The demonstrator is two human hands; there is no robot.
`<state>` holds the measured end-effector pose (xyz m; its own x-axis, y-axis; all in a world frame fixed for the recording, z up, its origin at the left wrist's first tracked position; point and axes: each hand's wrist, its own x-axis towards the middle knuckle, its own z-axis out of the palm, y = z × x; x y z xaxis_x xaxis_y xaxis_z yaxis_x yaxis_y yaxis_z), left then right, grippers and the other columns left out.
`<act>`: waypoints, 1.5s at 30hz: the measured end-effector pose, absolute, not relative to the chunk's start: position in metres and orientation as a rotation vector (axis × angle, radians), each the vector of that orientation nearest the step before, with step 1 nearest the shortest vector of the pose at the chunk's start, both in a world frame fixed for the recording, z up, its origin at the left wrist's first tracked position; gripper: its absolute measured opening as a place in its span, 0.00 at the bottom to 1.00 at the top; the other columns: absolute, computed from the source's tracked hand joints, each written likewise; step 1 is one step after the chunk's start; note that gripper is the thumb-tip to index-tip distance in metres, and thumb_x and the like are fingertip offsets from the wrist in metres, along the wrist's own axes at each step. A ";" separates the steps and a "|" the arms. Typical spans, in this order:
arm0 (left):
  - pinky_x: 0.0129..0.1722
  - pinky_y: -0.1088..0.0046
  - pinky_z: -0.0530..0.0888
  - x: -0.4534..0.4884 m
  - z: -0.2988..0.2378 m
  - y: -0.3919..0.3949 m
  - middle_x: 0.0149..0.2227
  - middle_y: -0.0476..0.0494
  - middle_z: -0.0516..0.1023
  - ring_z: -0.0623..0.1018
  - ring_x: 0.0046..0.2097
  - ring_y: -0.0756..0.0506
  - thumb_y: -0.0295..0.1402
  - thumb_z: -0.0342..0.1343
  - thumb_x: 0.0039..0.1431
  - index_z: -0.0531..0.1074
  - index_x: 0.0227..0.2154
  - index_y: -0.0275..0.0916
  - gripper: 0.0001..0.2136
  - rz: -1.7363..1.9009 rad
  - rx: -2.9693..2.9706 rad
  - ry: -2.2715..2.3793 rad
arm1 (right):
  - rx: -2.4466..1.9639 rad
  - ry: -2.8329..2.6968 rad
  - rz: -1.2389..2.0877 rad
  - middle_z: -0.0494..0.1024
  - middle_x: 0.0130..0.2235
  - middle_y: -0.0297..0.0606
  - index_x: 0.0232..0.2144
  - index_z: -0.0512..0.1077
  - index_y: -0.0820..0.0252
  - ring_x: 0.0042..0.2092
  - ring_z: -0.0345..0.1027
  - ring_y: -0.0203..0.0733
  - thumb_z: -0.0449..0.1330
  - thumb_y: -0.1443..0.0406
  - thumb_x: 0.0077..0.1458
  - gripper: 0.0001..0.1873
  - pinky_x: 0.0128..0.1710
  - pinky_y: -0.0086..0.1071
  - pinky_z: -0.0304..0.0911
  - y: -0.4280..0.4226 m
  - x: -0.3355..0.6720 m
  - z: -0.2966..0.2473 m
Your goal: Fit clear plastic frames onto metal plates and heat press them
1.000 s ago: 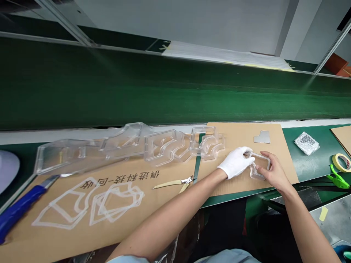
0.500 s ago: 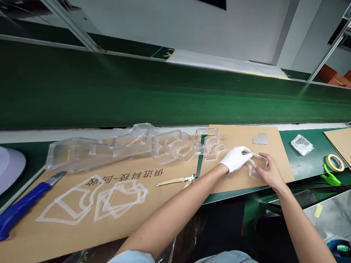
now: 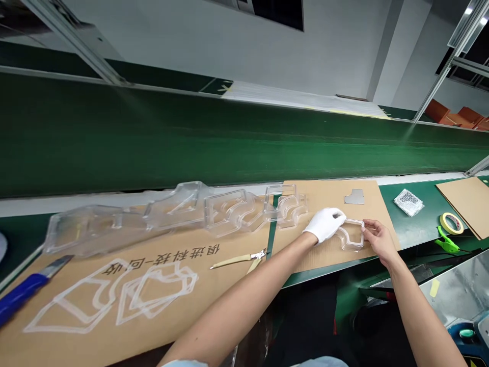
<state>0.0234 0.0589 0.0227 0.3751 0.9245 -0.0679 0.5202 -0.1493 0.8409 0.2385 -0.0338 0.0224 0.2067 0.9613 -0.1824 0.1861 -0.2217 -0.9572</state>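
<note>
A small clear plastic shell point(image 3: 349, 243) with a stepped, curved outline lies between my hands over a cardboard sheet point(image 3: 301, 255). My left hand point(image 3: 326, 223), in a white glove, is closed with its fingertips at the shell's upper left edge. Bare, my right hand point(image 3: 379, 238) pinches the right edge between thumb and fingers. Just beyond them lies a flat grey plate point(image 3: 354, 197) with a notched corner. More clear plastic shells point(image 3: 229, 209) of different sizes stand in a row to the left, along the back of the cardboard.
Cream-handled pliers point(image 3: 233, 260), white flat frame-like outlines point(image 3: 82, 295) and a blue-handled knife point(image 3: 23, 293) lie on the left cardboard. At right are a silvery packet point(image 3: 408, 202), a yellow tape roll point(image 3: 451, 223) and green snips point(image 3: 446, 243). A green belt point(image 3: 229, 148) runs behind.
My right hand has shifted from the shell's front right side to its upper right edge, exposing more of the shell. The left hand stays at the other edge. The camera view has turned slightly.
</note>
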 end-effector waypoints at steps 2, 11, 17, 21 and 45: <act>0.49 0.65 0.77 0.024 0.022 0.057 0.41 0.44 0.87 0.83 0.45 0.39 0.38 0.58 0.65 0.82 0.36 0.41 0.10 0.610 1.806 1.291 | -1.585 -1.083 1.117 0.85 0.52 0.50 0.50 0.78 0.59 0.50 0.82 0.53 0.71 0.47 0.51 0.30 0.46 0.45 0.80 -0.030 0.239 0.022; 0.48 0.66 0.77 0.024 0.027 0.050 0.41 0.43 0.87 0.83 0.44 0.40 0.40 0.56 0.67 0.82 0.37 0.41 0.12 0.601 1.869 1.368 | -1.594 -1.084 1.078 0.84 0.54 0.52 0.51 0.79 0.59 0.53 0.82 0.57 0.71 0.46 0.53 0.31 0.48 0.48 0.81 -0.025 0.241 0.021; 0.56 0.62 0.75 0.035 0.045 0.085 0.50 0.37 0.84 0.81 0.52 0.37 0.47 0.53 0.70 0.81 0.45 0.41 0.18 0.559 2.051 1.409 | -1.588 -1.181 0.989 0.74 0.67 0.53 0.61 0.72 0.54 0.61 0.77 0.58 0.72 0.45 0.55 0.37 0.60 0.52 0.75 -0.063 0.242 0.017; 0.60 0.55 0.73 0.064 0.055 0.123 0.55 0.33 0.81 0.79 0.57 0.34 0.42 0.65 0.63 0.79 0.53 0.40 0.19 0.381 2.224 1.377 | -1.565 -1.331 0.953 0.77 0.63 0.51 0.64 0.68 0.54 0.64 0.74 0.57 0.76 0.50 0.52 0.43 0.67 0.54 0.69 -0.080 0.240 0.009; 0.32 0.71 0.73 0.075 0.065 0.114 0.28 0.44 0.77 0.76 0.29 0.48 0.39 0.61 0.66 0.72 0.28 0.36 0.13 0.344 1.712 1.180 | -1.382 -1.135 0.970 0.79 0.60 0.51 0.56 0.74 0.55 0.63 0.74 0.56 0.70 0.44 0.61 0.31 0.69 0.58 0.65 -0.061 0.289 0.011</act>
